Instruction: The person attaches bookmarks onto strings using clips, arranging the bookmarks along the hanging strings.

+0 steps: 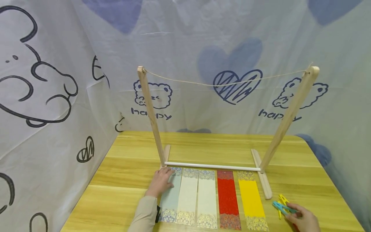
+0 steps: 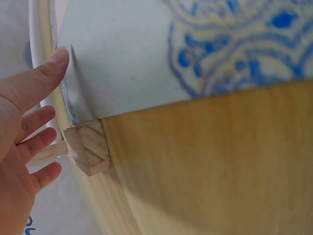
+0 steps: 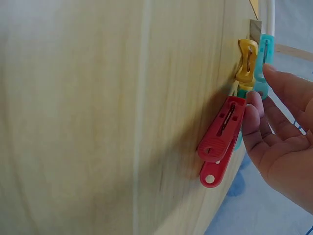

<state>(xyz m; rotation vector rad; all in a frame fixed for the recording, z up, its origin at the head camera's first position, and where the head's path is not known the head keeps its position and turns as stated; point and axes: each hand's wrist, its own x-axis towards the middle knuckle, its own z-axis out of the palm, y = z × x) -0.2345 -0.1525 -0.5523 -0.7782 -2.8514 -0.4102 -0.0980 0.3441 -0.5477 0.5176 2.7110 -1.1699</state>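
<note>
Strips (image 1: pixel 207 193), five in a row, lie flat on the table at six o'clock of the wooden rack (image 1: pixel 152 120). We judge the work early: laying-out looks done, yet none is clipped to the string (image 1: pixel 185 81). Their long axes run roughly twelve to six, the pale blue strip (image 1: pixel 171 196) tipping slightly towards one. At its far end we see the left hand (image 1: pixel 160 183), loosely half open, thumb touching it, fingers round nothing. At five o'clock the right hand (image 1: pixel 304 219) seems to pinch a blue clothespin (image 1: pixel 280 206), aligned ten to four, beside a red clothespin (image 3: pixel 222 127)
</note>
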